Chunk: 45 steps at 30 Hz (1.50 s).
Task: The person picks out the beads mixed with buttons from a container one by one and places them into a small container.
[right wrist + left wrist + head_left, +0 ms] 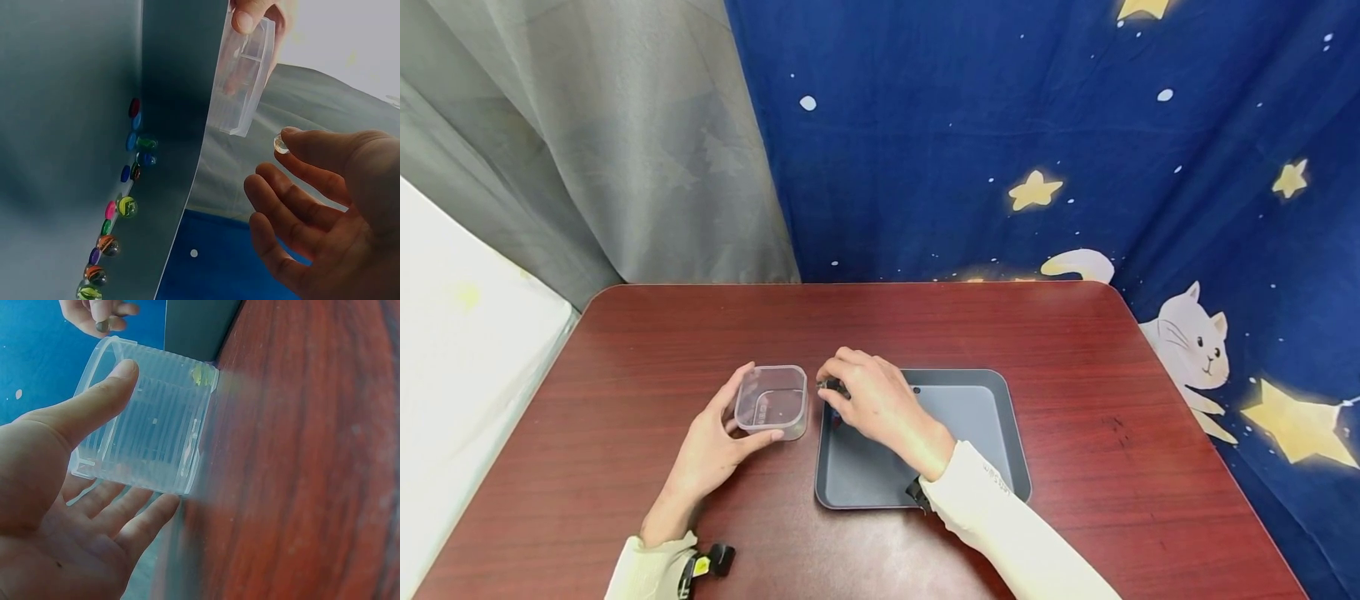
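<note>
My left hand [703, 450] holds a clear square plastic box [771, 404] on the table, thumb along one side and fingers at the opposite side. Through the box wall, in the left wrist view, a yellow-green piece [201, 375] shows in a corner. Between thumb and index finger my right hand [880, 400] pinches a clear glass marble [281, 144]. That hand is over the left far corner of a grey tray [872, 475], just right of the box. Several marbles [127, 207] and small coloured discs [110, 210] lie along the tray's side in the right wrist view.
The reddish-brown wooden table [1120, 433] carries both the tray and the box, which stand close beside each other. Behind it hang a grey curtain [647, 150] and a blue starry curtain [925, 150]. A white surface [460, 358] borders the left.
</note>
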Tool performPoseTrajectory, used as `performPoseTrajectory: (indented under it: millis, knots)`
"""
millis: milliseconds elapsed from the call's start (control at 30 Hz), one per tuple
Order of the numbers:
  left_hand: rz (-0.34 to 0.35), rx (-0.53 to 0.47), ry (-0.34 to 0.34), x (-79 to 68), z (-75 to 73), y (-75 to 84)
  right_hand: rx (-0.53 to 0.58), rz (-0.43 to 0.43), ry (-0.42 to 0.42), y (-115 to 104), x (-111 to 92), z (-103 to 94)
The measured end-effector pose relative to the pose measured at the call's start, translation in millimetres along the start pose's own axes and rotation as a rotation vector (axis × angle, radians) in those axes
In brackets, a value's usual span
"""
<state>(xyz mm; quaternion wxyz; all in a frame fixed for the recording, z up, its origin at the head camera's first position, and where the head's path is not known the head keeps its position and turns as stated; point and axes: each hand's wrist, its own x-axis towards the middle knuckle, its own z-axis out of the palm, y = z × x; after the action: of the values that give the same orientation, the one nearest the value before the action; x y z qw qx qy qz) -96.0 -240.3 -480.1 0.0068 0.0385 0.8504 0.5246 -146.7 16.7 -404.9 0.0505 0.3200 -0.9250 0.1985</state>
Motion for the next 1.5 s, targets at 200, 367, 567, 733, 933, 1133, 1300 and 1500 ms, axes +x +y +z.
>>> performPoseTrajectory:
  millis: [200,367,567,733,933,1133,1300,1500]
  knots:
    - [0.01,-0.004,0.004,0.0,0.1,-0.7,-0.009,-0.018,0.003,-2.1,1.5,1.2]
    - [0.015,-0.015,0.005,0.4,0.8,-1.0,-0.015,-0.019,-0.002,-3.7,3.1,3.3]
    - [0.02,-0.01,0.01,0.2,0.8,-0.9,-0.016,-0.009,-0.017,-5.2,3.8,5.6]
    - [0.032,-0.014,0.014,-0.5,0.6,-1.1,-0.023,-0.022,-0.018,-6.1,4.5,7.6]
    - [0.034,-0.017,0.015,-0.3,0.5,-0.5,-0.037,-0.034,-0.029,-8.7,5.4,7.5]
    - [0.027,-0.015,0.011,0.2,0.9,0.0,-0.043,-0.042,-0.033,-9.7,6.6,8.4]
    - [0.019,-0.02,0.005,-0.4,0.7,0.3,-0.038,-0.048,-0.044,-11.7,6.9,9.3]
    - [0.022,-0.024,0.004,-0.8,1.4,-0.2,-0.06,-0.036,-0.042,-15.3,6.7,11.0]
